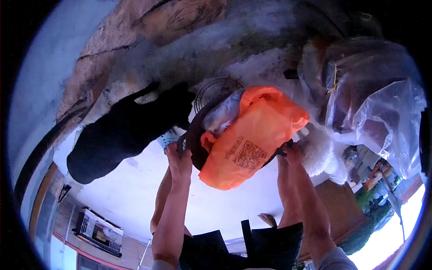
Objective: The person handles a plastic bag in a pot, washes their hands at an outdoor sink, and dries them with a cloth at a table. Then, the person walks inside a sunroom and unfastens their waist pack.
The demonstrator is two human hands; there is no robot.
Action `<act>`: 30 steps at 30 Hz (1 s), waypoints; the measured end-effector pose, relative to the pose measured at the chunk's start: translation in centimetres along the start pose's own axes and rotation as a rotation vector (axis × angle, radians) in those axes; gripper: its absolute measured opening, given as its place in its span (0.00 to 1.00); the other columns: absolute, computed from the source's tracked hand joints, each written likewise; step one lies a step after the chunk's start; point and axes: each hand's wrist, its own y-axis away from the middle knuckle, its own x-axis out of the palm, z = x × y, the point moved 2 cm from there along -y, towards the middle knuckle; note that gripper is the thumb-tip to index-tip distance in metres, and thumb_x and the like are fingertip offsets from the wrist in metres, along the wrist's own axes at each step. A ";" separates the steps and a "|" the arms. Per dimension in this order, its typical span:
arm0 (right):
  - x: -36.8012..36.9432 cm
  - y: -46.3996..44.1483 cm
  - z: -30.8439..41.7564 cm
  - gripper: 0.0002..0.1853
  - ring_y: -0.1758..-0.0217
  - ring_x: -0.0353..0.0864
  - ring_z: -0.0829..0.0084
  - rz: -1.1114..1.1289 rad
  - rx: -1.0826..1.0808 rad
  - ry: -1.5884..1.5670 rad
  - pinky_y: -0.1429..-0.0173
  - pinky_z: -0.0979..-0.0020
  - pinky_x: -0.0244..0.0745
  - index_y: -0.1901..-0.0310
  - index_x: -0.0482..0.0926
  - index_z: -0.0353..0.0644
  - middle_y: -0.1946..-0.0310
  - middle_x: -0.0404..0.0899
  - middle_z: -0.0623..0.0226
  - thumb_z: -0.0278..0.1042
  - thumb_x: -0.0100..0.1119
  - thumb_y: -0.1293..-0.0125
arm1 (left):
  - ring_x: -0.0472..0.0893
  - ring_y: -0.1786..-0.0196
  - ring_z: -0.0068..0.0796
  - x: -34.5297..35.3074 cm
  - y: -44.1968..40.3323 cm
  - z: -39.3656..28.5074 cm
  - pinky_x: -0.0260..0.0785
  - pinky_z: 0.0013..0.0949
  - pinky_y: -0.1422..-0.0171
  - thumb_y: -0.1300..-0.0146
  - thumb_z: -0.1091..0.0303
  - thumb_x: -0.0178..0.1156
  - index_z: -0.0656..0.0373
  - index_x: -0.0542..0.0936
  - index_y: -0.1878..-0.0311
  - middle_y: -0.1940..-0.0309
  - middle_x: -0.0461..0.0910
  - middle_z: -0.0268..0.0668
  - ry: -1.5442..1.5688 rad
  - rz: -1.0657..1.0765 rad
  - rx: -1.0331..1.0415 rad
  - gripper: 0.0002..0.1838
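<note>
Beneath me spread a smooth, pale floor; beyond its far edge I saw a rough, stained grey-brown surface, past its left side a white wire cage, past its right dark green foliage beside white daylight.

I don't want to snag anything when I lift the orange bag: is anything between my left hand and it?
Only the handle and edge of the pan, which the left hand grips. The black animal stands close by, but not between that hand and the orange bag.
</note>
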 end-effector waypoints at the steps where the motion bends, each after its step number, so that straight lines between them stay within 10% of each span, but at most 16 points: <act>1: 1.2 0.4 3.6 0.04 0.79 0.70 0.79 -0.004 0.002 -0.013 0.80 0.78 0.64 0.76 0.72 0.40 0.79 0.73 0.70 0.21 0.50 0.56 | 0.67 0.57 0.42 0.1 -0.6 0.4 0.61 0.38 0.53 0.54 0.75 0.50 0.68 0.65 0.58 0.61 0.64 0.47 0.047 0.012 0.022 0.17; 17: 9.2 -1.9 21.7 0.20 0.57 0.69 0.66 0.069 0.181 0.222 0.53 0.68 0.64 0.54 0.67 0.36 0.60 0.71 0.58 0.26 0.49 0.54 | 0.69 0.53 0.34 -0.7 -3.9 -6.6 0.62 0.31 0.49 0.56 0.75 0.57 0.61 0.66 0.50 0.53 0.65 0.40 0.338 -0.035 -0.390 0.26; 24: 9.4 -5.3 17.0 0.21 0.57 0.71 0.64 0.118 0.272 0.328 0.54 0.66 0.65 0.52 0.65 0.37 0.59 0.72 0.59 0.26 0.49 0.52 | 0.71 0.56 0.35 -0.4 -5.2 -5.5 0.62 0.31 0.50 0.56 0.72 0.55 0.62 0.68 0.51 0.57 0.71 0.38 0.286 0.032 -0.414 0.23; 27: 8.9 -6.7 8.9 0.17 0.71 0.71 0.74 -0.049 -0.088 0.033 0.67 0.73 0.67 0.58 0.70 0.39 0.69 0.73 0.67 0.31 0.53 0.53 | 0.73 0.58 0.30 -0.2 -6.9 -2.0 0.68 0.32 0.58 0.56 0.76 0.53 0.59 0.68 0.50 0.58 0.72 0.37 0.104 0.064 -0.270 0.24; 30: 9.9 -4.9 15.5 0.17 0.63 0.72 0.71 -0.080 0.038 0.071 0.57 0.69 0.66 0.58 0.69 0.38 0.66 0.74 0.63 0.28 0.53 0.53 | 0.73 0.56 0.33 0.0 -6.1 -4.1 0.67 0.34 0.55 0.57 0.74 0.54 0.59 0.66 0.48 0.56 0.71 0.38 0.273 0.041 -0.393 0.27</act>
